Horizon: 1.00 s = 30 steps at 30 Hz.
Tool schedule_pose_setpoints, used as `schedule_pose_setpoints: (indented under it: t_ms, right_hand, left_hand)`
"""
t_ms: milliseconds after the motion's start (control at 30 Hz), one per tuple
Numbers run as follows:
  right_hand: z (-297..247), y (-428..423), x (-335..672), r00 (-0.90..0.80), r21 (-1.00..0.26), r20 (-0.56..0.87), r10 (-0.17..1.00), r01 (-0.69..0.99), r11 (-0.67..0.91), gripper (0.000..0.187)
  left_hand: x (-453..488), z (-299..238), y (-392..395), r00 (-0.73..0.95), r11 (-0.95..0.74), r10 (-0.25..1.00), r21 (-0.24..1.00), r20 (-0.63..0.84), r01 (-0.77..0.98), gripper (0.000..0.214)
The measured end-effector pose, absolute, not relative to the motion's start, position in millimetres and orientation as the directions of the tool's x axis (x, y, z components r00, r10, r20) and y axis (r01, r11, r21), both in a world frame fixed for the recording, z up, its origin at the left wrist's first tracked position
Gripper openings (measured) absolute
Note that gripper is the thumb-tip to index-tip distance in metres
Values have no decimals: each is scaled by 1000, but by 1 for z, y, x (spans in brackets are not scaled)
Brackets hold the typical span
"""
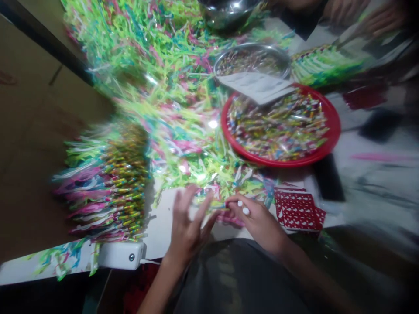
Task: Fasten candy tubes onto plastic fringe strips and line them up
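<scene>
My right hand (253, 218) is closed in a pinch, with two small white tips of thin tubes (242, 207) sticking out of its fingers. My left hand (188, 224) is held with its fingers spread, blurred by motion, and I see nothing gripped in it. A blurred yellow-green strip (214, 204) lies between the two hands; whether either hand touches it I cannot tell. Below the fingers there is something pink (231, 218) on the white tabletop (160, 222). Just beyond my hands spreads a large heap of green, pink, blue and white strips (176, 122).
A red basin (334, 126) holds many patterned tubes, with a white sheet (257, 85) over its rim. Steel bowls (229, 15) stand farther back. At left are stacked tubes with coloured tails (127, 187) and a white power bank (119, 256). Red printed cards (296, 209) lie right; another person's hands (382, 19) show top right.
</scene>
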State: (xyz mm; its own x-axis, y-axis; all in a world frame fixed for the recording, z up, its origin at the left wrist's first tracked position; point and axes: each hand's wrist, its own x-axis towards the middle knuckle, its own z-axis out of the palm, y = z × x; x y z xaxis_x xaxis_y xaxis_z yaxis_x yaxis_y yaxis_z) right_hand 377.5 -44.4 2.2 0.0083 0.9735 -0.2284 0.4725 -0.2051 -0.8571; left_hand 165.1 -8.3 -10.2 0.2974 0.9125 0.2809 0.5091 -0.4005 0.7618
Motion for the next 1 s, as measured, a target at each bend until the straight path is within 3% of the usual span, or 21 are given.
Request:
schedule_pose_setpoints:
  t_ms: [67,133,300,433,633,767,867,1000]
  right_hand:
    - [1,-43,385,-76,-855,-211,975,498,-146,31]
    - [-3,-37,394,-65,-812,-185,981,572,-115,30]
    - [-30,-19,409,30,-623,-127,991,776,-103,65]
    - [-48,-16,409,72,-609,-79,994,786,-105,65]
    - [-13,-22,412,312,-831,59,948,542,-126,27]
    - [29,-23,397,293,-962,-64,954,235,-136,35]
    - [47,-23,382,263,-982,-118,957,110,-151,36]
    - [55,-24,378,208,-969,-187,960,118,-215,38]
  left_hand:
    - [153,-7,-4,528,-322,849,815,23,482,29]
    - [147,-9,0,594,-205,790,849,-150,487,22]
    - [153,-21,11,509,68,810,908,-292,413,31]
    - [160,-22,19,476,215,815,934,-332,284,34]
    - [166,8,26,382,172,893,965,-237,196,35]
    - [183,44,34,476,56,870,985,-128,162,31]
    - [199,64,36,559,174,800,976,-217,131,31]
    - [210,71,31,624,393,715,919,-316,16,43]
